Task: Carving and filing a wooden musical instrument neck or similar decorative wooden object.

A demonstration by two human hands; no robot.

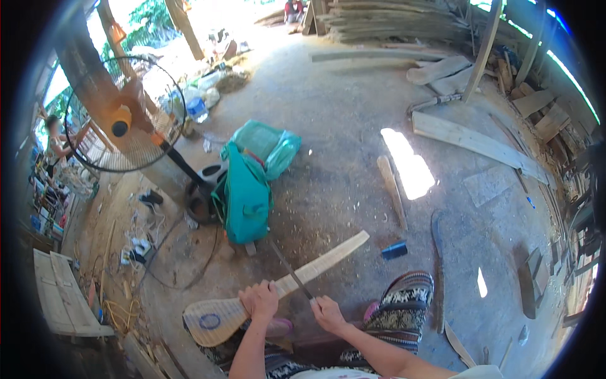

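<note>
A pale wooden lute-shaped piece (224,311) slants across my lap, its rounded end at lower left and its narrow neck running up to the right. A dark oval ring marks the rounded end. My left hand (259,300) is closed over the piece where the neck widens. My right hand (329,314) grips one end of a long, narrow, dark file-like tool (291,273). The tool crosses the neck at an angle just right of my left hand, its far end pointing up and left. Whether its edge is toothed or sharp cannot be made out.
Ahead stand a teal bag (246,211) and a caged fan (126,114). A wooden stick (392,189), a small blue block (394,250) and a long curved dark strip (438,271) lie on the floor. Planks (476,142) lie at right. Another person (57,142) is at far left.
</note>
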